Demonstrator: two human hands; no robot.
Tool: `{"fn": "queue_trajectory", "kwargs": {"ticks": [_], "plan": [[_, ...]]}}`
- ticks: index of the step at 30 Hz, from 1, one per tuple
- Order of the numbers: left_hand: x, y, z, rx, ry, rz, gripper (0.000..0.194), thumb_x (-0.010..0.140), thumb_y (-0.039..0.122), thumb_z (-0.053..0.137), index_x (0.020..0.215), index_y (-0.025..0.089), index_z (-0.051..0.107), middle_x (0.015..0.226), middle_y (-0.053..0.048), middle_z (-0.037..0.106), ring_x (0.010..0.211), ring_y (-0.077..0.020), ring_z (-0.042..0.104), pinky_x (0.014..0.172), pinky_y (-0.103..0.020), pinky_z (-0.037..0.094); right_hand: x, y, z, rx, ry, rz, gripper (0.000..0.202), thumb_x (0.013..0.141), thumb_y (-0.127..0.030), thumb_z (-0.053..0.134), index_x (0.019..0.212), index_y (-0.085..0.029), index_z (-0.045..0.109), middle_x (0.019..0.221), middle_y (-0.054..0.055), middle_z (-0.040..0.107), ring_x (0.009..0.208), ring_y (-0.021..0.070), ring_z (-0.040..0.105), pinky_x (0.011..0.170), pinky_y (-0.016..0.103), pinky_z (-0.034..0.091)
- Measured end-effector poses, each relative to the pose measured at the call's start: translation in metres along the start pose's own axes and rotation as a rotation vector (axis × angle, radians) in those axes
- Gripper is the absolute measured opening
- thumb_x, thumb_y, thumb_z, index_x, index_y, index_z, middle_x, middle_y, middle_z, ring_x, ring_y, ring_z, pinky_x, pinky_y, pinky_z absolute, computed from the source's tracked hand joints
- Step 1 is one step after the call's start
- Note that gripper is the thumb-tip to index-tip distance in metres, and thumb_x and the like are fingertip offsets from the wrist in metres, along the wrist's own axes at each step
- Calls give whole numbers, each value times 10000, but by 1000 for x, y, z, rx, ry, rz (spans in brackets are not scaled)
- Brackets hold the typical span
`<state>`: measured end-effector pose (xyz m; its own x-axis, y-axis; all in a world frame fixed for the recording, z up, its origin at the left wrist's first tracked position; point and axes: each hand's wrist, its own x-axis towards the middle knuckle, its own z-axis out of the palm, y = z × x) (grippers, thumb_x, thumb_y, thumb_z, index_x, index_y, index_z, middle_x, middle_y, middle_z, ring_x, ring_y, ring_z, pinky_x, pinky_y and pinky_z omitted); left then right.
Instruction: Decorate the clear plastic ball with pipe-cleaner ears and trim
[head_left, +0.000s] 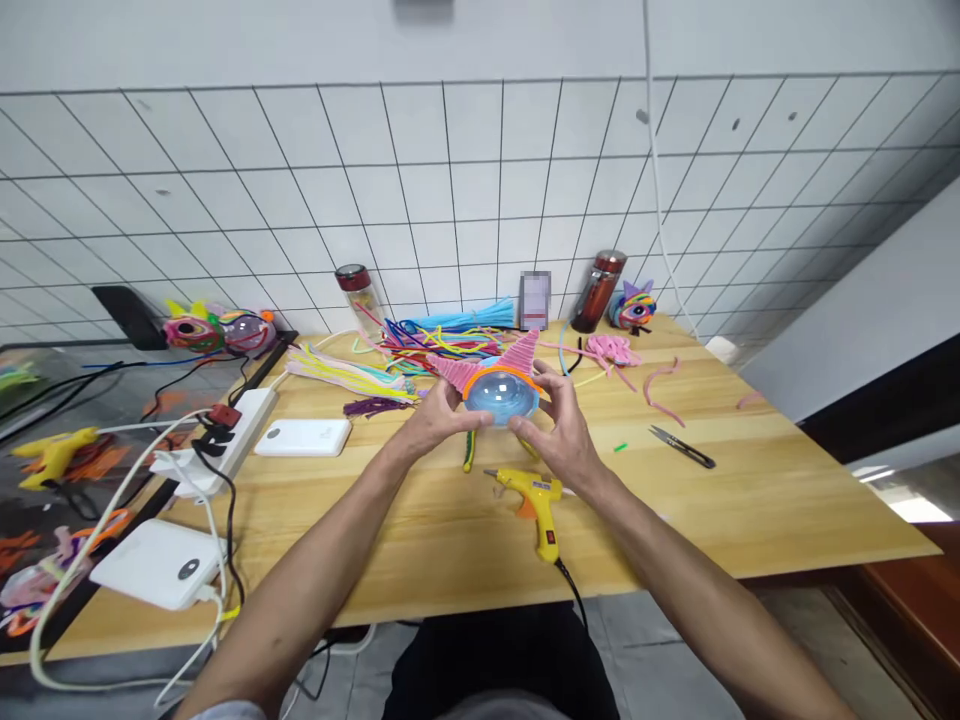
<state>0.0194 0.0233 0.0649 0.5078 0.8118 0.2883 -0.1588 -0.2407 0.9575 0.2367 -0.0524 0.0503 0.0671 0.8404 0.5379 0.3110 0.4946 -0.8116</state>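
Note:
Between my two hands, above the table, is a clear plastic dome [501,394] wrapped in light blue and orange pipe cleaner, with two pink pipe-cleaner ears [520,352] rising from its top. My left hand [438,414] grips its left side, thumb at the lower front. On the other side my right hand [556,416] holds it, fingers curled behind and thumb at the lower edge. Below lies a yellow hot glue gun [534,500], nozzle pointing left. Pliers with yellow-green handles [469,452] lie partly hidden under my hands.
Bundles of colored pipe cleaners [442,335] lie behind my hands. Thread snips [682,447] and pink pipe cleaners [613,350] are to the right. A power strip [238,445], cables and white power banks [303,437] crowd the left. Thermos bottles [598,290] and a phone [535,300] stand by the wall.

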Motion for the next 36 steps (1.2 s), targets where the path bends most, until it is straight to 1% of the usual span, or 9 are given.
{"fn": "queue_trajectory", "kwargs": {"ticks": [5, 8, 11, 15, 18, 22, 26, 31, 36], "plan": [[9, 12, 9, -163, -24, 59, 835, 606, 328, 1028, 1344, 194, 660, 1464, -154, 683, 1449, -380, 579, 1255, -523, 427, 6, -5, 2, -33, 88, -175, 606, 886, -521, 829, 1315, -277, 476, 1545, 200, 583, 1426, 317, 618, 1089, 533, 594], [6, 19, 19, -229, 43, 53, 794, 646, 319, 1011, 1341, 202, 646, 1421, -148, 701, 1397, -360, 620, 1216, -516, 466, 10, -4, 3, -138, 191, -267, 569, 913, -471, 809, 1329, -262, 481, 1524, 216, 598, 1413, 324, 625, 1047, 520, 611], [-2, 27, 32, -287, 137, 48, 729, 683, 304, 988, 1320, 236, 640, 1461, -119, 666, 1332, -321, 654, 1144, -457, 519, 15, -4, 5, -232, 249, -366, 550, 919, -408, 811, 1335, -255, 486, 1521, 222, 597, 1411, 334, 622, 1014, 518, 616], [-10, 34, 48, -428, 194, 30, 599, 752, 304, 926, 1282, 247, 654, 1400, -75, 671, 1277, -267, 653, 1123, -409, 509, 16, -5, 11, -302, 285, -490, 572, 896, -341, 840, 1343, -255, 495, 1520, 212, 582, 1445, 347, 584, 1081, 589, 568], [-11, 34, 56, -547, 240, 59, 579, 733, 315, 934, 1229, 250, 643, 1295, -40, 686, 1251, -231, 640, 1137, -391, 484, 13, -9, 15, -301, 263, -527, 476, 927, -312, 800, 1313, -252, 528, 1508, 199, 582, 1449, 341, 574, 1113, 607, 539], [-9, 32, 61, -615, 320, 92, 607, 706, 347, 962, 1185, 261, 600, 1211, -15, 696, 1193, -198, 651, 1129, -377, 477, 6, -16, 20, -285, 243, -506, 201, 1016, -266, 648, 1211, -259, 599, 1465, 155, 617, 1419, 314, 590, 1095, 567, 542], [-9, 28, 64, -612, 362, 110, 632, 696, 341, 975, 1177, 269, 570, 1213, -7, 692, 1174, -179, 649, 1086, -342, 493, 4, -18, 24, -205, 280, -419, 89, 1024, -227, 621, 1105, -263, 628, 1396, 116, 651, 1366, 286, 616, 1092, 535, 532], [-10, 15, 64, -576, 382, 117, 756, 686, 345, 985, 1271, 303, 507, 1251, -15, 666, 1222, -203, 637, 1072, -356, 507, 3, -16, 27, -64, 285, -284, 134, 986, -262, 678, 1099, -257, 605, 1365, 115, 648, 1340, 287, 613, 1129, 558, 496], [-10, 4, 67, -498, 368, 157, 884, 686, 378, 987, 1377, 335, 438, 1331, -40, 638, 1285, -232, 633, 1118, -393, 500, 2, -12, 30, 10, 287, -240, 208, 966, -268, 680, 1156, -258, 596, 1338, 117, 641, 1322, 273, 612, 1111, 516, 521]]}}
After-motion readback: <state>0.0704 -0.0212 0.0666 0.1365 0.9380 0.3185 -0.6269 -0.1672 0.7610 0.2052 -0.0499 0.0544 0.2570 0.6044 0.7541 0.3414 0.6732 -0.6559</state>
